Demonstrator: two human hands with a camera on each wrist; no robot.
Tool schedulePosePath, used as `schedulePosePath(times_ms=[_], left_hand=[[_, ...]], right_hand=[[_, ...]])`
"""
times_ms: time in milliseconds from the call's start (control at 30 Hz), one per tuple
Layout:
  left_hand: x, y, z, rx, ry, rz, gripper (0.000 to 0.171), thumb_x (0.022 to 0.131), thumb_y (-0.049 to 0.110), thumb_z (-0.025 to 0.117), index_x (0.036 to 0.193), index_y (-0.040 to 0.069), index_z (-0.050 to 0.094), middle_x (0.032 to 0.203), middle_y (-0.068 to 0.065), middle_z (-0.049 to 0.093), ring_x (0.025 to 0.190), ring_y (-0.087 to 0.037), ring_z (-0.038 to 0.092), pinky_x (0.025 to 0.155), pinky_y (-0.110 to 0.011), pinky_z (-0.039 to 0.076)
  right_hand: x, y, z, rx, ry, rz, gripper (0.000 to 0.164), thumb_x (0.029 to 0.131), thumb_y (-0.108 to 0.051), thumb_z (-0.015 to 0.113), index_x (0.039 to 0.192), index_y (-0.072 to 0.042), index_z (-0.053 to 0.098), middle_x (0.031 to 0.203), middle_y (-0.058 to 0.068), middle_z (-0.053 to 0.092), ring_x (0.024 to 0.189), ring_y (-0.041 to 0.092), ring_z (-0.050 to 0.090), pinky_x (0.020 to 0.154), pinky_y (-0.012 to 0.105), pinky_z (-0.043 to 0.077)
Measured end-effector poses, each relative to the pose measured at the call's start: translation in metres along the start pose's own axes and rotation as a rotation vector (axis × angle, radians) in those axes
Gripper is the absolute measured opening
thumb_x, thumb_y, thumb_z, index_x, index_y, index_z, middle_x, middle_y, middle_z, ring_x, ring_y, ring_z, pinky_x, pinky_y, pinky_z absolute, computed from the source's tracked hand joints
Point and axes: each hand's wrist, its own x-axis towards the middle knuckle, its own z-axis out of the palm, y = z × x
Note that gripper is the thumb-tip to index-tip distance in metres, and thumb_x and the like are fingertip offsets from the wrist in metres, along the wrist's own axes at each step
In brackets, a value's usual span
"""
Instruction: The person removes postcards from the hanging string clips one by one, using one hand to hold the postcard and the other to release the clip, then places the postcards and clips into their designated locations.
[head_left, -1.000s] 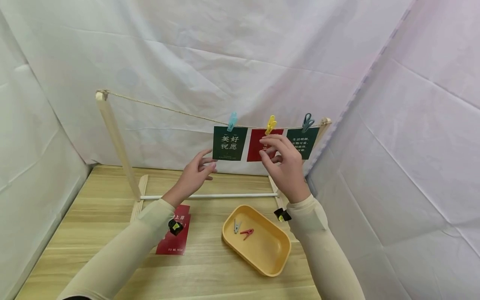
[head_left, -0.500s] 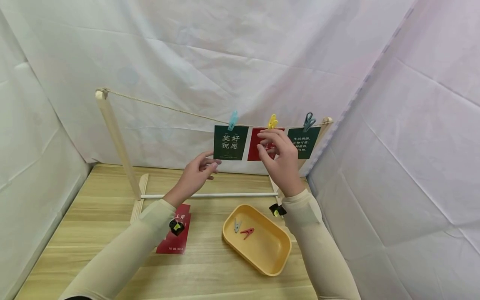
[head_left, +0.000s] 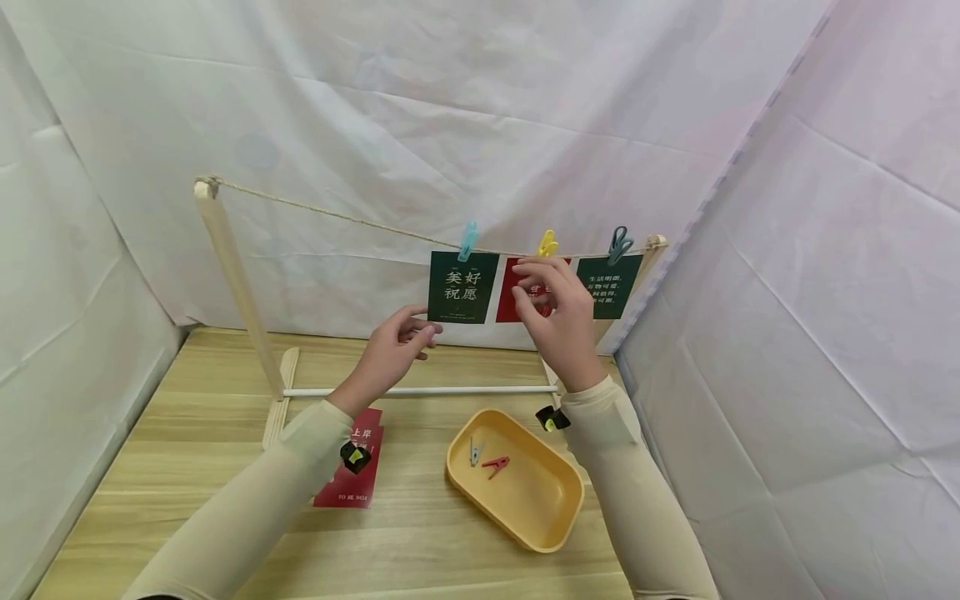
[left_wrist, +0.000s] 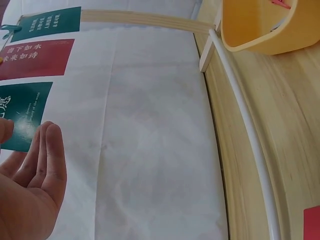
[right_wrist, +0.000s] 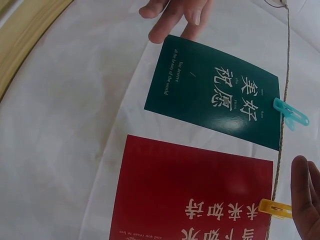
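Observation:
A green card (head_left: 462, 287) hangs from a twine line (head_left: 337, 216) by a light blue clothespin (head_left: 468, 242). My left hand (head_left: 397, 346) is at this card's lower left corner, its fingers loosely bent and partly behind the edge. To the right, a red card (head_left: 508, 304) hangs under a yellow clothespin (head_left: 547, 242). In front of that card is my right hand (head_left: 558, 321), thumb and fingers apart; the right wrist view has its fingers (right_wrist: 302, 195) close beside the yellow clothespin. Another green card (head_left: 615, 283) hangs rightmost from a dark teal clothespin (head_left: 619, 244).
Wooden posts (head_left: 236, 283) and a white rod (head_left: 450, 391) frame the line. On the wooden table (head_left: 420, 525), a yellow tray (head_left: 532, 500) contains a grey clothespin (head_left: 476, 452) and a red clothespin (head_left: 496, 465). Red cards (head_left: 360, 487) lie under the left forearm. White cloth walls surround the table.
My right hand has shifted slightly left and up in front of the red card, then stays nearly still. The left hand has barely moved at the green card's corner.

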Motion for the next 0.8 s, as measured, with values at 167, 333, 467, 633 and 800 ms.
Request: schedulePosePath(times_ms=[167,333,467,633,800], left_hand=[[-0.001,-0.002,-0.001,-0.007,0.002,-0.006,0.048,0.114,0.028,0.062,0.158,0.012,0.051,0.129,-0.007,0.073,0.111,-0.033,0.071,0.088,-0.039,0.064],[-0.003,0.0,0.0,-0.009,-0.001,-0.005,0.047,0.114,0.03,0.063,0.156,0.011,0.053,0.128,-0.006,0.074,0.108,-0.03,0.071,0.088,-0.037,0.064],[-0.005,0.001,0.0,-0.008,0.001,-0.009,0.047,0.114,0.029,0.063,0.156,0.011,0.053,0.127,-0.007,0.074,0.107,-0.029,0.072,0.088,-0.037,0.064],[-0.006,0.0,0.001,-0.014,0.004,-0.017,0.046,0.114,0.027,0.063,0.155,0.01,0.053,0.126,-0.008,0.074,0.109,-0.034,0.072,0.087,-0.037,0.064],[-0.007,-0.001,0.003,-0.021,0.013,-0.007,0.045,0.113,0.026,0.064,0.154,0.01,0.055,0.126,-0.015,0.074,0.108,-0.036,0.072,0.086,-0.037,0.064]], right_hand=[[0.001,0.0,0.002,0.014,0.001,0.004,0.03,0.101,-0.002,0.076,0.13,-0.002,0.073,0.132,0.007,0.068,0.103,0.02,0.069,0.084,0.046,0.065],[0.005,-0.003,0.005,0.016,0.008,0.028,0.046,0.102,-0.003,0.075,0.146,-0.007,0.064,0.133,0.009,0.069,0.101,0.018,0.07,0.083,0.046,0.065],[0.008,-0.007,0.009,0.022,0.006,0.037,0.053,0.102,-0.005,0.075,0.152,-0.01,0.059,0.135,0.006,0.069,0.1,0.017,0.07,0.081,0.042,0.065],[0.013,-0.008,0.014,0.023,-0.007,0.019,0.056,0.102,-0.006,0.077,0.154,-0.009,0.057,0.139,0.004,0.068,0.1,0.018,0.07,0.082,0.039,0.065],[0.017,-0.009,0.019,0.039,-0.029,0.023,0.057,0.103,-0.011,0.077,0.156,-0.01,0.056,0.144,0.004,0.066,0.099,0.017,0.07,0.08,0.037,0.064]])
